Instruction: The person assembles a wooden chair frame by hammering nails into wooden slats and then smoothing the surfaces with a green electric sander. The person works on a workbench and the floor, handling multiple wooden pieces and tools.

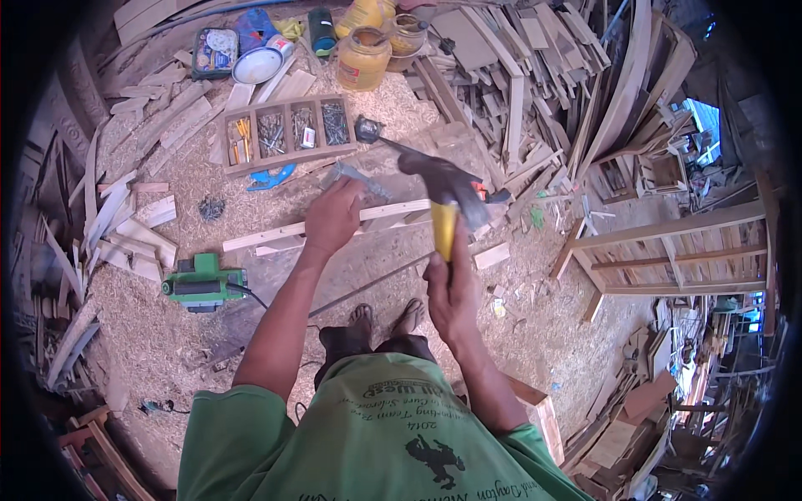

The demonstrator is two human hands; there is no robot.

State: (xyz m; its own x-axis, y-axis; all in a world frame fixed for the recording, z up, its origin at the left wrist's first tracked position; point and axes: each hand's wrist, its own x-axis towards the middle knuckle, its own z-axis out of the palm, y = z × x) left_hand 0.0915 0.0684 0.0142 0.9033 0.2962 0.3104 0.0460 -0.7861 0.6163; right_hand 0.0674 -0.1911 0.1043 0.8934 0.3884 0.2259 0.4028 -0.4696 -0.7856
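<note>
My right hand [454,292] is wrapped round the yellow handle of a claw hammer [444,230], raised with its dark, slightly blurred head uppermost. My left hand [334,217] is closed, its fingers curled at the far side of a pale wooden strip [267,236]. What its fingertips pinch is hidden. Just beyond them lies a greyish piece [363,179] that I cannot make out. The strip rests over a wide, worn board [368,271] in front of my feet. Farther off, a divided wooden box [284,160] holds nails and several yellow pencil-like sticks.
A green electric planer [205,288] with a cord sits at the left. By the box is a blue curved tool [271,177]. Yellow jars [363,63] stand at the back. Wood offcuts [535,50] pile up at the far right, near a slatted wooden frame [677,225]. Shavings cover the floor.
</note>
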